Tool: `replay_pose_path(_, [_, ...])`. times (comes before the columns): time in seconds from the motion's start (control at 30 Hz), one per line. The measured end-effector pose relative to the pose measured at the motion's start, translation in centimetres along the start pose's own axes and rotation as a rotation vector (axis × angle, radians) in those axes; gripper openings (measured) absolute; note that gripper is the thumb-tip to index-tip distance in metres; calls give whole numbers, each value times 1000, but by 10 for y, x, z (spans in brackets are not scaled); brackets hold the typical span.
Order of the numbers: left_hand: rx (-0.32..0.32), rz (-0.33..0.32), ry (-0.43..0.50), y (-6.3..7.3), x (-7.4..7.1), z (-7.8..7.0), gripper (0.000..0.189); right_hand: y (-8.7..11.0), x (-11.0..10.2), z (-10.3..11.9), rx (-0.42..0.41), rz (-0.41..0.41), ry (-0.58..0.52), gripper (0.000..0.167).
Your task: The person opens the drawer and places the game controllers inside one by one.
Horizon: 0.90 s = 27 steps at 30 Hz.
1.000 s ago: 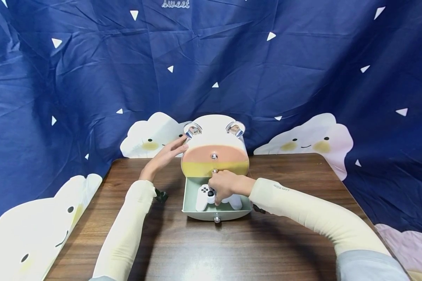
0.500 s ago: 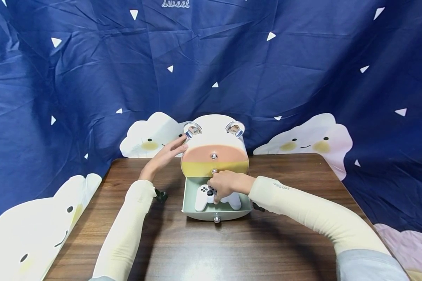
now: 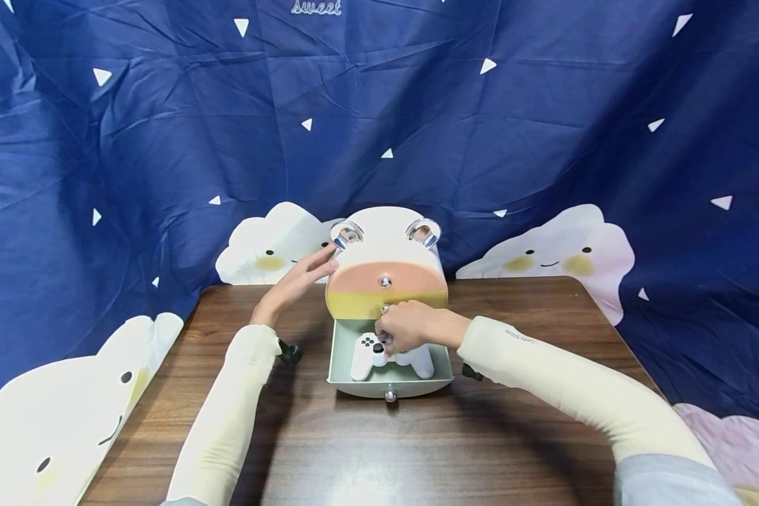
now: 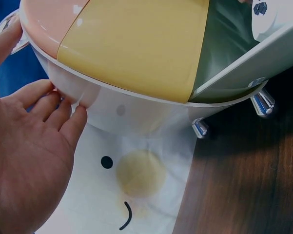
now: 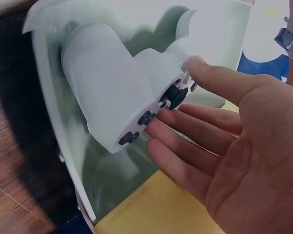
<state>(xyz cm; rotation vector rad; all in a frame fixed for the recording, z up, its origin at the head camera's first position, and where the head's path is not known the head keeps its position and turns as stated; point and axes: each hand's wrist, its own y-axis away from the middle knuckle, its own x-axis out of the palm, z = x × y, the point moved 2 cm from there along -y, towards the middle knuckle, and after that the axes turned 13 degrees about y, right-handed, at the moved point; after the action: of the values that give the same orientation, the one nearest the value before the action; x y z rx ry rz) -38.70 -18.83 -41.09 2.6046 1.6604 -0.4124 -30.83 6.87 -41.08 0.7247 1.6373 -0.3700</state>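
A white game controller [image 3: 362, 357] lies in the pulled-out pale green drawer [image 3: 348, 388] of a small white cabinet [image 3: 382, 235]. My right hand [image 3: 406, 327] is over the controller's middle and hides part of it. In the right wrist view, its fingers are loosely extended by the button side of the controller [image 5: 112, 83], with the thumb near or touching its middle; no firm grip shows. My left hand [image 3: 294, 280] rests straight fingers against the cabinet's left side; the fingertips touch the white wall [image 4: 102, 105] in the left wrist view.
Above the green drawer sit a closed yellow drawer [image 3: 351, 303] and a closed pink drawer [image 3: 360, 276], each with a silver knob. Two silver-rimmed rounds [image 3: 346, 232] top the cabinet. It stands on a brown wooden table [image 3: 367, 450] before a blue curtain [image 3: 379, 105].
My right hand has shifted slightly up and to the right, its thumb lifting higher over the controller. The controller, drawer and left hand stay in place.
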Motion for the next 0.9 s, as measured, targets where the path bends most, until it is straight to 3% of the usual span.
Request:
replay_pose_path(0.27, [-11, 0, 15, -1, 1, 1, 70, 17, -9, -10, 9, -162, 32, 19])
replay_pose_path(0.6, [-21, 1, 14, 0, 1, -2, 68, 44, -25, -14, 65, -262, -5, 15])
replay_pose_path(0.9, [-12, -16, -4, 2, 1, -1, 71, 64, -12, -2, 77, -296, -58, 12])
